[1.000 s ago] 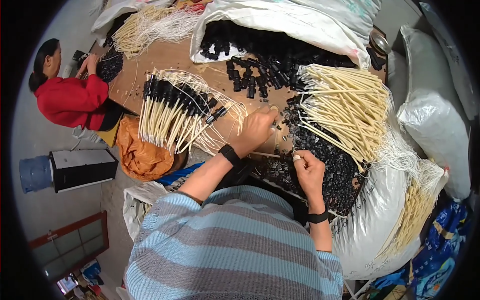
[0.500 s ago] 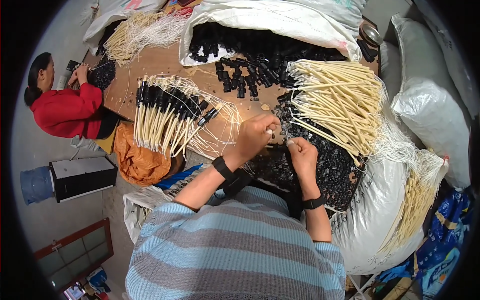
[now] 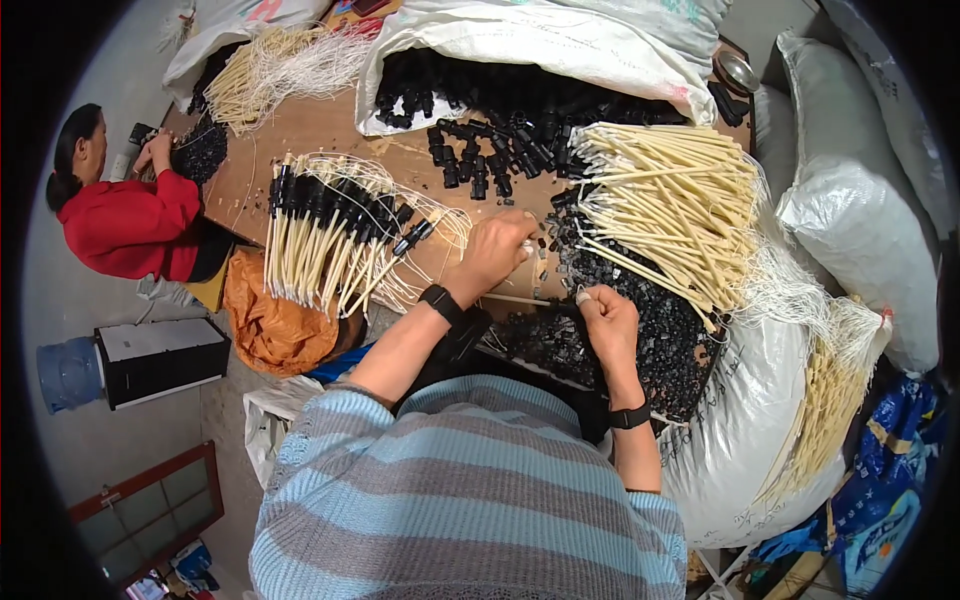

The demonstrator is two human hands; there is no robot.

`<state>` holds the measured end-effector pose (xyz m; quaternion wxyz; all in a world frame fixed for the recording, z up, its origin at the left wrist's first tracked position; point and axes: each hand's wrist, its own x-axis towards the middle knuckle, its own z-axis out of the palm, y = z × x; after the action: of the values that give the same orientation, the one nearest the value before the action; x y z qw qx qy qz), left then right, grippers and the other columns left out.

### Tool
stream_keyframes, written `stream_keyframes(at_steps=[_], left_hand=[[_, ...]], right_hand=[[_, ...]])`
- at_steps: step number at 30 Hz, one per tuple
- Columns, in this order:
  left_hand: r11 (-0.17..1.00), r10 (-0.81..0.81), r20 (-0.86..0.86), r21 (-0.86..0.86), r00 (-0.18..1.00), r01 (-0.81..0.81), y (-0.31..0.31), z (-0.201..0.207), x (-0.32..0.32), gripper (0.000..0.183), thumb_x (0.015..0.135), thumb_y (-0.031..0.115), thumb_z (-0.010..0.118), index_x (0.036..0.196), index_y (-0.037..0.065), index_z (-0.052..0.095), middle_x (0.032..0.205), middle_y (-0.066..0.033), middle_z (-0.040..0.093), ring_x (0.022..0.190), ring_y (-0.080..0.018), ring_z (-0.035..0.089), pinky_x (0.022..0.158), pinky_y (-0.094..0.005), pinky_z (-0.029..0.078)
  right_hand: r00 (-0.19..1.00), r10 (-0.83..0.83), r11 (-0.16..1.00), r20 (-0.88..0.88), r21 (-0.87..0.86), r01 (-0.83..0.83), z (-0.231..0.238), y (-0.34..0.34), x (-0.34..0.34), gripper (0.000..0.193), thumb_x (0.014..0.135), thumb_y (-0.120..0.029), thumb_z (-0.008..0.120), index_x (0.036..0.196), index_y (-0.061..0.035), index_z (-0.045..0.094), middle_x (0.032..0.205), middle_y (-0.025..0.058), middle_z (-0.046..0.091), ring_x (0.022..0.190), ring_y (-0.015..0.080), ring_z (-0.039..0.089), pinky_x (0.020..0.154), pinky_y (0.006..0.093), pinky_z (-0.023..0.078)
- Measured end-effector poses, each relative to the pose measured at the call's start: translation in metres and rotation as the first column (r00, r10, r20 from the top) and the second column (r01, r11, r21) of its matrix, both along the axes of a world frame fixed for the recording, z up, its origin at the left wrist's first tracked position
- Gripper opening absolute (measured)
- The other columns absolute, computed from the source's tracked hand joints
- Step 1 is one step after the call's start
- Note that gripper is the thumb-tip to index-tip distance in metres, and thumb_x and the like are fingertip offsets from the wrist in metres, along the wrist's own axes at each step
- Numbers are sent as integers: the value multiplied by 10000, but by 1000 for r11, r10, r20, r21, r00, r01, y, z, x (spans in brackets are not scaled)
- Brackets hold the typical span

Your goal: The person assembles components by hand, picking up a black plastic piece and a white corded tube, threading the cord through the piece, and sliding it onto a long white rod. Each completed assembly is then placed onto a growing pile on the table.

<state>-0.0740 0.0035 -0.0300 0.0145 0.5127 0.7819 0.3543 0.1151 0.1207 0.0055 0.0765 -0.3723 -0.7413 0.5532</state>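
Note:
My left hand (image 3: 497, 248) is closed over the brown tabletop, its fingertips pressed together; what they hold, if anything, is too small to make out. To its right and nearer me, my right hand (image 3: 612, 322) pinches at the edge of a heap of small black plastic pieces (image 3: 665, 352). A whitish bit shows at its fingertips, its kind unclear. Between the hands and below the left one lies a thin cream tube (image 3: 520, 299). Left of my left hand sits a bundle of cream tubes with black sleeves (image 3: 325, 230) and thin white wires.
A big pile of cream tubes (image 3: 670, 205) lies to the right, white wires trailing off it. Black connectors (image 3: 480, 165) spill from an open white sack (image 3: 545, 45) at the back. Full sacks (image 3: 855, 190) stand right. A person in red (image 3: 135, 225) works at the far left.
My left hand has shifted slightly left and down, away from the black pieces. My right hand has dropped a little, still pinching. More of the thin cream tube now shows between them.

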Motion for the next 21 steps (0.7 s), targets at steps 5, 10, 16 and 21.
stream_keyframes(at_steps=[5, 10, 16, 21], left_hand=[[997, 13, 413, 58, 910, -40, -11, 11, 9, 176, 697, 37, 654, 872, 58, 660, 845, -108, 647, 749, -273, 633, 676, -373, 504], [929, -198, 314, 363, 929, 76, 6, 43, 71, 186, 713, -12, 676, 888, 52, 683, 840, -85, 643, 749, -217, 621, 662, -316, 501], [946, -283, 86, 190, 955, 263, 0, 53, 74, 202, 720, 5, 629, 889, 106, 675, 815, -69, 615, 791, -262, 607, 689, -357, 493], [983, -30, 677, 154, 735, -101, -12, 60, 66, 213, 730, -62, 603, 903, 40, 672, 777, -22, 616, 668, -110, 577, 582, -248, 467]], right_hand=[[998, -45, 999, -45, 1, 45, -7, 3, 2, 113, 834, -109, 633, 835, -6, 679, 570, -30, 512, 550, 45, 432, 517, 250, 373], [988, 35, 999, -149, 34, -30, -13, 0, -7, 118, 817, -17, 574, 864, -1, 680, 636, 45, 606, 620, 84, 514, 581, 270, 433], [977, 89, 991, -195, 111, -68, -5, -17, -4, 150, 804, 1, 559, 885, -23, 683, 670, 114, 640, 636, 108, 579, 596, 286, 456], [961, 152, 747, -231, 664, 41, 9, -24, -10, 53, 867, -89, 656, 913, -63, 662, 678, 113, 607, 528, 222, 563, 509, 324, 445]])
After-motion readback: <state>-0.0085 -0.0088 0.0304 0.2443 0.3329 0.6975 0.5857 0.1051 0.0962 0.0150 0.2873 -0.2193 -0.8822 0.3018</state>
